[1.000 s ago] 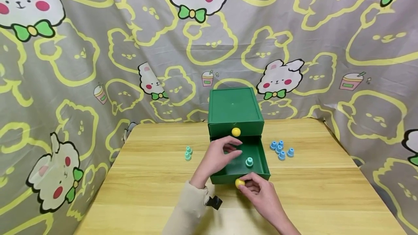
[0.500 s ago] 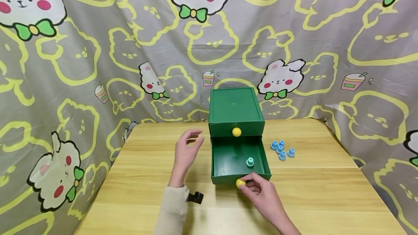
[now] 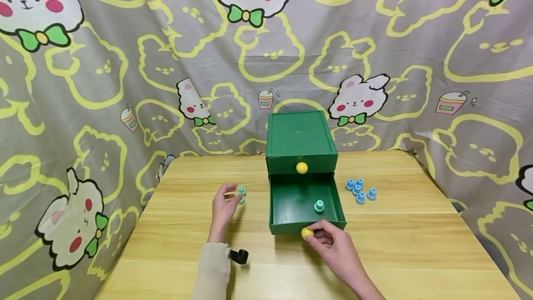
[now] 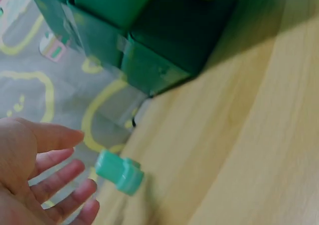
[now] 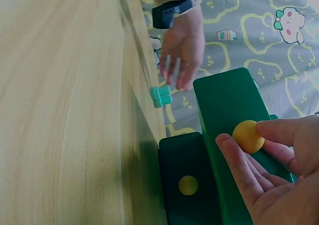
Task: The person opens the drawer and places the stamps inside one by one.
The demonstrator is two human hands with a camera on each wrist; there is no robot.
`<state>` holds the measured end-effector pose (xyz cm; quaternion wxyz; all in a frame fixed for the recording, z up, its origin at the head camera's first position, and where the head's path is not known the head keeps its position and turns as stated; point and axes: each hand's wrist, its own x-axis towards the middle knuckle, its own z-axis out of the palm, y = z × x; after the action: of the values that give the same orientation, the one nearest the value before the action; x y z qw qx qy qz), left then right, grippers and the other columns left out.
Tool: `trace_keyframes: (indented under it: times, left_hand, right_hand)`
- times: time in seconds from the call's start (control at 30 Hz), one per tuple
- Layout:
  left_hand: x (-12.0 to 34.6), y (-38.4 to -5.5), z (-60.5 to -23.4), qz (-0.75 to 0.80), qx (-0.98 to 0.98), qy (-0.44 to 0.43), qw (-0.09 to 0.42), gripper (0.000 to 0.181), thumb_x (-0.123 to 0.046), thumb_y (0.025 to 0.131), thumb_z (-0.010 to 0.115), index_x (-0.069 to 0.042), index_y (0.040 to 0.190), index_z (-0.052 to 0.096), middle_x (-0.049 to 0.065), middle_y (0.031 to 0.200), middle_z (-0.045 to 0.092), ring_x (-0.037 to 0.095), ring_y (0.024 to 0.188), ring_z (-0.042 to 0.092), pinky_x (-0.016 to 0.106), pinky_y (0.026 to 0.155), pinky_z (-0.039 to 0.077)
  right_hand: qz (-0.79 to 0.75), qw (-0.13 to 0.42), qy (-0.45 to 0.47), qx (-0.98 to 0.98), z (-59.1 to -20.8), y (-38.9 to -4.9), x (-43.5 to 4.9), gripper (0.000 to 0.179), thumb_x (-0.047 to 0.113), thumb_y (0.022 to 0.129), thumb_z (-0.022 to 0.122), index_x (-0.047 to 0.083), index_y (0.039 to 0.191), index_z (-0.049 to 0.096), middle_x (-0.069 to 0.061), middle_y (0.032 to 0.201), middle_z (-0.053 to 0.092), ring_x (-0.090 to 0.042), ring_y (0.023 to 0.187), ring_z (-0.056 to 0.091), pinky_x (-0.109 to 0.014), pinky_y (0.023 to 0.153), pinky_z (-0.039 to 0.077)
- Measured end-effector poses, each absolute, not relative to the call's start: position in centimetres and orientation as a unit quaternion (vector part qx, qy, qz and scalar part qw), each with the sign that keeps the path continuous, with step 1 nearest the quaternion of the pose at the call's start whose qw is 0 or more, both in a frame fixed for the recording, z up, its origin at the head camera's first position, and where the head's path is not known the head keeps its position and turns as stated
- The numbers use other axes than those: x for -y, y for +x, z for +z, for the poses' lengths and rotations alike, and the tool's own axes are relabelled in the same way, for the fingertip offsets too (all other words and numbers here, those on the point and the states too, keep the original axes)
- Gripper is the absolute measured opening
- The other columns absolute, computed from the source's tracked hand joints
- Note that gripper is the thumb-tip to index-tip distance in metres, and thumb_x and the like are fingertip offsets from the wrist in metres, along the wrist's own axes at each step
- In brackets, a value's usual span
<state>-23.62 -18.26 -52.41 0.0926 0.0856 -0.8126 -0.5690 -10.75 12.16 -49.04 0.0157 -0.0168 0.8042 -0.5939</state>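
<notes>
My left hand is beside two small mint-green stepped pegs left of the cabinet. In the left wrist view its fingers are spread a short way from the pegs and hold nothing. With thumb and fingers, my right hand pinches the yellow ball knob of the pulled-out lower drawer; the right wrist view shows this knob between the fingertips. One mint-green peg stands inside that drawer. The upper drawer, with its own yellow knob, is closed in the green cabinet.
Several blue stepped pegs stand on the wooden table right of the cabinet. Behind the table hangs a grey curtain with cartoon prints. A black wrist device sits on the left wrist.
My left hand has moved out from above the drawer, leftward and then down to the mint-green pegs on the table. My right hand keeps its pinch on the knob, and the drawer stays put.
</notes>
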Motion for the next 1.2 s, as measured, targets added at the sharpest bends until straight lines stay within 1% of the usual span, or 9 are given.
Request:
trace_keyframes:
  times: [0.17,0.27,0.4,0.63,0.77,0.87,1.03,1.2]
  left_hand:
    - [18.8,-23.9,-53.6,-0.576,0.808,0.109,0.058,0.037,-0.006,0.094,0.073,-0.004,0.131,0.065,0.019,0.131,0.061,0.033,0.114,0.063,0.037,0.089,0.053]
    - [19.0,-24.1,-54.1,-0.575,0.809,0.11,0.051,0.035,-0.006,0.093,0.075,-0.003,0.127,0.067,0.02,0.126,0.063,0.032,0.111,0.067,0.036,0.087,0.055]
    - [19.2,-24.3,-54.5,-0.558,0.82,0.114,0.05,0.031,-0.007,0.091,0.077,-0.004,0.121,0.07,0.018,0.12,0.066,0.03,0.106,0.069,0.037,0.087,0.055]
    - [19.3,-24.8,-54.5,-0.528,0.839,0.12,0.048,0.023,-0.011,0.091,0.078,-0.007,0.114,0.074,0.014,0.115,0.071,0.027,0.101,0.07,0.034,0.082,0.052]
    - [19.2,-24.8,-54.4,-0.522,0.843,0.122,0.043,0.022,-0.013,0.092,0.078,-0.01,0.114,0.075,0.011,0.114,0.072,0.026,0.101,0.07,0.035,0.083,0.052]
    - [19.2,-24.8,-54.3,-0.519,0.846,0.117,0.043,0.022,-0.013,0.093,0.077,-0.009,0.114,0.075,0.012,0.114,0.072,0.026,0.101,0.071,0.038,0.085,0.053]
    - [19.2,-24.6,-54.1,-0.508,0.853,0.11,0.045,0.021,-0.013,0.093,0.077,-0.009,0.114,0.075,0.011,0.114,0.073,0.027,0.101,0.072,0.04,0.086,0.053]
    - [19.1,-24.4,-53.7,-0.503,0.857,0.104,0.048,0.021,-0.014,0.094,0.076,-0.011,0.115,0.076,0.011,0.114,0.073,0.025,0.098,0.07,0.037,0.082,0.051]
  right_hand:
    - [-0.595,0.016,-0.015,-0.804,-49.0,-10.7,-12.2,0.013,0.015,0.09,0.081,0.013,0.101,0.075,-0.002,0.091,0.076,-0.022,0.083,0.075,-0.022,0.071,0.06]
    - [-0.595,0.017,-0.014,-0.803,-49.0,-10.7,-12.1,0.013,0.014,0.09,0.081,0.013,0.102,0.075,-0.002,0.091,0.076,-0.022,0.083,0.075,-0.022,0.071,0.06]
    - [-0.596,0.018,-0.013,-0.803,-49.0,-10.7,-12.1,0.013,0.014,0.091,0.08,0.012,0.102,0.075,-0.003,0.091,0.076,-0.023,0.083,0.075,-0.022,0.07,0.06]
    - [-0.596,0.017,-0.015,-0.803,-49.1,-10.8,-12.2,0.013,0.015,0.091,0.08,0.012,0.102,0.075,-0.003,0.091,0.076,-0.022,0.083,0.074,-0.022,0.07,0.06]
    - [-0.596,0.014,-0.018,-0.803,-49.1,-10.8,-12.2,0.013,0.015,0.091,0.081,0.013,0.102,0.075,-0.003,0.091,0.077,-0.022,0.082,0.075,-0.022,0.07,0.06]
    - [-0.596,0.013,-0.022,-0.803,-49.1,-10.7,-12.3,0.013,0.015,0.091,0.081,0.013,0.102,0.075,-0.003,0.09,0.077,-0.022,0.082,0.075,-0.022,0.07,0.06]
    - [-0.597,0.013,-0.025,-0.802,-49.2,-10.7,-12.3,0.013,0.015,0.091,0.081,0.012,0.102,0.075,-0.003,0.09,0.077,-0.021,0.081,0.075,-0.022,0.07,0.06]
    - [-0.597,0.013,-0.025,-0.802,-49.1,-10.7,-12.3,0.013,0.016,0.091,0.08,0.013,0.102,0.075,-0.003,0.09,0.077,-0.021,0.081,0.075,-0.022,0.07,0.06]
